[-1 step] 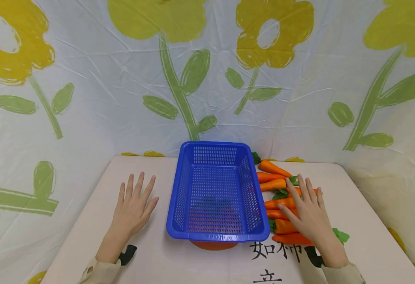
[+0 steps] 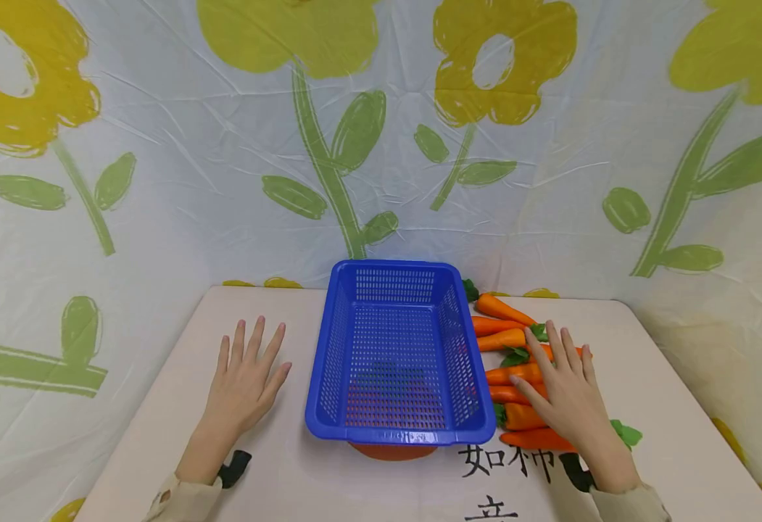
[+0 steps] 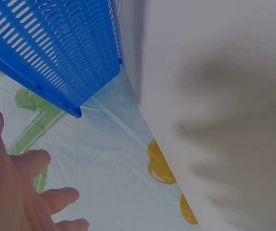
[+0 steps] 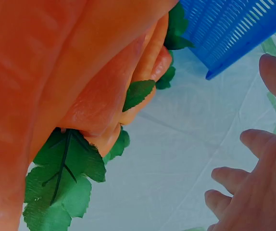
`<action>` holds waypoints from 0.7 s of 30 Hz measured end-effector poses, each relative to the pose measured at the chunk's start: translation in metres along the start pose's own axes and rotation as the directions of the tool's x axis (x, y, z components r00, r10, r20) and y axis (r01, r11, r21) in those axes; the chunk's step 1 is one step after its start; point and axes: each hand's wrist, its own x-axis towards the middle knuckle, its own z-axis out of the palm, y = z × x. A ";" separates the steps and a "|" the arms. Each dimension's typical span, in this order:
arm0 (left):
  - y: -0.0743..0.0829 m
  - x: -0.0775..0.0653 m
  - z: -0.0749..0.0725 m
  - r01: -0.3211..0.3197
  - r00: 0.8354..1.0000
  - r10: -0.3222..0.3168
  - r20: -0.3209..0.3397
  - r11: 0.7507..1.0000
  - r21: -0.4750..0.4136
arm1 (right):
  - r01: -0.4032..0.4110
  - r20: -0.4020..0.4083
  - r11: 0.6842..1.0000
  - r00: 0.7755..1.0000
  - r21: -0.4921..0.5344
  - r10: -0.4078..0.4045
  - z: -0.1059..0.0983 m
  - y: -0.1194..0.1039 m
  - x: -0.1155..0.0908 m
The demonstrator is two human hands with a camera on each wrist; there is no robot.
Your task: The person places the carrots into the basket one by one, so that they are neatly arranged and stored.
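Note:
A blue plastic mesh basket [image 2: 394,341] stands at the middle of the table, with no loose items visible inside. My left hand [image 2: 240,388] hovers to its left, fingers straight and spread, holding nothing. In the left wrist view the fingers [image 3: 61,198] are apart from the basket [image 3: 56,53]. Several orange carrots [image 2: 518,417] with green leaves lie along the basket's right side. Over them my right hand [image 2: 570,395] is spread flat and grips nothing, covering parts of some carrots. The right wrist view shows a gap between that hand [image 4: 258,178] and the carrots [image 4: 99,91].
The pale table [image 2: 270,478] carries black printed characters [image 2: 504,460] near its front. A rounded orange-brown patch [image 2: 394,452] shows under the basket's near rim. Behind and at both sides hangs a white cloth [image 2: 178,181] printed with yellow flowers.

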 end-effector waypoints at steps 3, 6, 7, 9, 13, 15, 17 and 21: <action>0.001 -0.001 0.001 -0.004 1.000 0.004 -0.015 1.000 -0.008 | 0.005 -0.004 1.000 1.000 0.006 -0.005 0.001 0.001 0.000; 0.001 -0.001 0.001 -0.017 0.999 0.017 -0.046 1.000 -0.011 | 0.011 -0.012 1.000 1.000 0.014 -0.011 0.002 0.001 0.001; 0.001 0.000 0.001 -0.020 0.999 0.019 -0.051 1.000 -0.011 | 0.010 -0.013 1.000 1.000 0.015 -0.010 0.002 0.001 0.002; 0.001 0.001 0.001 -0.026 0.998 0.025 -0.060 1.000 -0.008 | 0.009 -0.013 1.000 1.000 0.017 -0.009 0.002 0.001 0.003; 0.002 0.002 0.000 -0.025 0.998 0.025 -0.059 1.000 0.001 | 0.004 -0.006 1.000 1.000 0.019 -0.003 -0.001 0.001 0.004; 0.002 0.001 -0.001 -0.023 0.998 0.023 -0.057 1.000 0.005 | 0.000 0.000 1.000 1.000 0.021 0.000 -0.002 0.000 0.003; 0.003 0.001 -0.003 -0.022 0.998 0.022 -0.062 1.000 0.004 | -0.003 -0.004 1.000 1.000 0.024 0.003 -0.004 0.000 0.003; 0.005 0.001 -0.007 -0.032 0.994 0.033 -0.102 0.999 0.013 | 0.005 -0.021 0.999 1.000 0.033 -0.005 -0.009 0.001 0.001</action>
